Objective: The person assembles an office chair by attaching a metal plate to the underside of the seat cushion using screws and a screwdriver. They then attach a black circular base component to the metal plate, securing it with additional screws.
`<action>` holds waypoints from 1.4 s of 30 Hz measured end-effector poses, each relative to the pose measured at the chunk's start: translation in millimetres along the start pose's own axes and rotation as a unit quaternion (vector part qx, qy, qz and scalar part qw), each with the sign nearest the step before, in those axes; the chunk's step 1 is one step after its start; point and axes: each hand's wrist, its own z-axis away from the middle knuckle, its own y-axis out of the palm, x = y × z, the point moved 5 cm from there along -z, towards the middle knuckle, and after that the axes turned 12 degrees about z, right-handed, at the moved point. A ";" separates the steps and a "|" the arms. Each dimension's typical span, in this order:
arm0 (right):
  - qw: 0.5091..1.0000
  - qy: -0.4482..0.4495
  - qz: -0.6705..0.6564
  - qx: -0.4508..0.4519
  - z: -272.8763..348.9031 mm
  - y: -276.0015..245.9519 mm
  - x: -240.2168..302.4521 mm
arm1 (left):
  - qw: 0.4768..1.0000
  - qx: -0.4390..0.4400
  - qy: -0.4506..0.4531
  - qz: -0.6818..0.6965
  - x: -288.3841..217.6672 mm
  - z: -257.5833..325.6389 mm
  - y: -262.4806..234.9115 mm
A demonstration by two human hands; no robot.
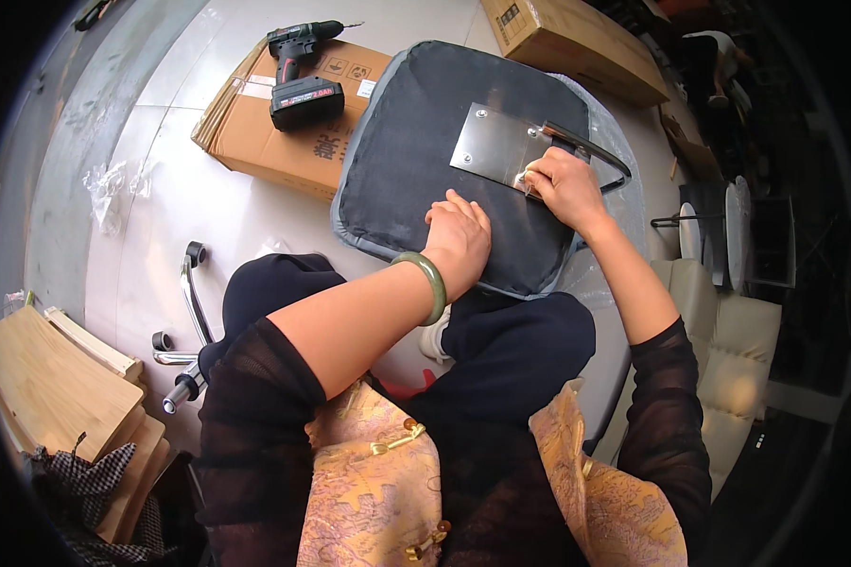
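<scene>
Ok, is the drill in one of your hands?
No, the drill sits on the cardboard box, while the left hand is on the dark cushion and the right hand is at the metal plate.

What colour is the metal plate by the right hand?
Silver; the plate shows best in the head view.

The right hand hides part of the metal plate — whether it grips anything is unclear.

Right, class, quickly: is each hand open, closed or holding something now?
Left hand: open, loosely bent, resting on the dark cushion.
Right hand: closed at the metal plate; whether it pinches something small cannot be told.
</scene>
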 end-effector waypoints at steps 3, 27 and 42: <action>0.999 -0.032 0.037 -0.014 0.9 0.9 3.2 | 0.997 0.037 -0.012 0.061 -1.1 -3.7 -1.0; 0.967 -0.140 -0.105 0.187 -2.8 2.8 -15.4 | 0.999 -0.033 0.016 0.007 4.4 2.1 5.3; 0.905 -0.319 0.106 0.261 -25.5 -3.9 -9.1 | 0.997 -0.034 0.063 -0.020 6.0 0.7 0.3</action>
